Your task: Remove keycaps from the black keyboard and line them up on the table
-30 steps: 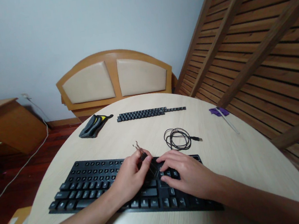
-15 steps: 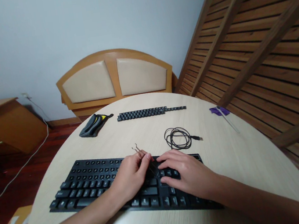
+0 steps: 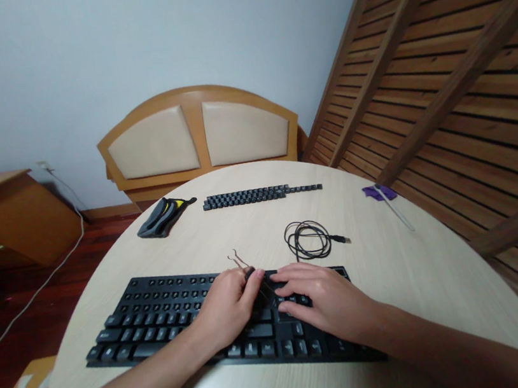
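Note:
A black keyboard point(image 3: 159, 327) lies on the table in front of me, with several keycaps off its upper left rows. My left hand point(image 3: 228, 301) is closed around a wire keycap puller point(image 3: 241, 261) above the keyboard's right-centre part. Two thin hooked ends of the puller stick out past the fingers on the far side, and more wire shows below the thumb. Beside it, my right hand point(image 3: 324, 297) rests over the keys right of centre, its fingers stretched out and the thumb apart. It holds nothing that I can see, and it covers part of the number pad.
Removed keycaps point(image 3: 245, 197) stand in rows at the back of the round table point(image 3: 226, 237). A coiled USB cable point(image 3: 308, 240) lies behind the keyboard. Black-and-grey gloves point(image 3: 161, 219) are at the back left. A thin stick point(image 3: 396, 208) rests on a purple cloth point(image 3: 379, 192) at right.
My left hand has shifted slightly, and the puller's dark middle shows more beside the thumb. My right hand stays nearly in place.

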`<move>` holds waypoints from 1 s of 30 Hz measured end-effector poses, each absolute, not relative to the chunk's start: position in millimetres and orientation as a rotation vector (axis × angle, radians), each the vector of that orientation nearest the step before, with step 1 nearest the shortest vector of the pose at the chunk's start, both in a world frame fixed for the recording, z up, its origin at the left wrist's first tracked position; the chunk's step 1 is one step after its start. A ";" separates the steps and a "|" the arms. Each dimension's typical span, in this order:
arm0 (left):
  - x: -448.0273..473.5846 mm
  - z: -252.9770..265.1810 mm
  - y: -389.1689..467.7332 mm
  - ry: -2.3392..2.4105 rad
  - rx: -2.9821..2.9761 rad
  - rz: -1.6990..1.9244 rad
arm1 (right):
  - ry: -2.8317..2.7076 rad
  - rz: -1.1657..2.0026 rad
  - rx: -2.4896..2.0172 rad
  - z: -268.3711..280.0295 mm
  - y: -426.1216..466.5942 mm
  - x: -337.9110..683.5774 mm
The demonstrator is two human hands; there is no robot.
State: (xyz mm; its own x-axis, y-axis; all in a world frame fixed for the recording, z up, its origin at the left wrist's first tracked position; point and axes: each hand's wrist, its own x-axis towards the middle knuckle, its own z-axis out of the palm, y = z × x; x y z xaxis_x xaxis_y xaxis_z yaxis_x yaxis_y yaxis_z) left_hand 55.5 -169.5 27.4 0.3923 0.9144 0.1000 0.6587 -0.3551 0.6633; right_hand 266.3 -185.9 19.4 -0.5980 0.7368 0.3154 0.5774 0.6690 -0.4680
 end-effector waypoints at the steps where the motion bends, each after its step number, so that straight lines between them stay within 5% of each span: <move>1: 55.4 27.3 -169.2 1.317 2.089 0.641 | -2.391 0.429 -1.021 18.7 -185.8 266.1; 21: 51.9 34.3 -163.4 1.333 1.742 0.705 | -2.096 0.670 -1.133 22.4 -183.7 266.8; 30: 55.6 31.6 -162.5 1.254 1.741 0.747 | -2.008 0.418 -1.265 33.5 -141.9 301.5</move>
State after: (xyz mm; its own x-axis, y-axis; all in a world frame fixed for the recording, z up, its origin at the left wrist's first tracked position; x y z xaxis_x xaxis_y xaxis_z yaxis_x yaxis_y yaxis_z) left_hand 55.6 -162.5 31.6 0.3206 0.9472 -0.0074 0.4445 -0.1436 0.8842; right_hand 301.5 -141.9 33.5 -0.2634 0.8787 0.3981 0.6466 0.4671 -0.6031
